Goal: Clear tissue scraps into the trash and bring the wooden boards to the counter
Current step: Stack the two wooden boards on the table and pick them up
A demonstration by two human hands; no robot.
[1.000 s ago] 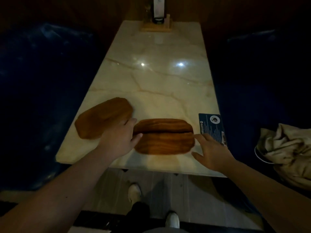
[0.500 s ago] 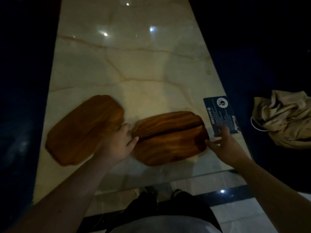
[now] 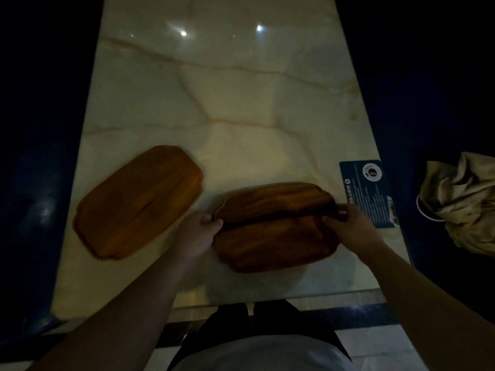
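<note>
Now both of my hands have closed on the pair of wooden boards (image 3: 276,226) lying low and right of center in the frame, near the front edge of the marble table (image 3: 241,103). Half a second ago my left hand lay between the 2 groups of boards and my right hand only reached toward the end nearest the blue card (image 3: 367,194).

My left hand (image 3: 197,235) pinches the left end of the pair, with the thumb on top by the dark seam where the 2 boards meet. My right hand (image 3: 351,226) pinches the right end, fingers curled over the rim. The boards seem to rest on the table; I cannot tell whether they have begun to lift.

A third board (image 3: 136,202) lies flat and untouched in the lower left of the frame, angled, well apart from my left hand.

At the right edge of the frame, off the table, sits a crumpled beige cloth (image 3: 460,202) on a dark seat.

No tissue scraps show on the table, so I judge that part finished. With a 2-handed grip set, I judge the carrying step is starting: this pair could go up next, and the third board has yet to be gathered.
</note>
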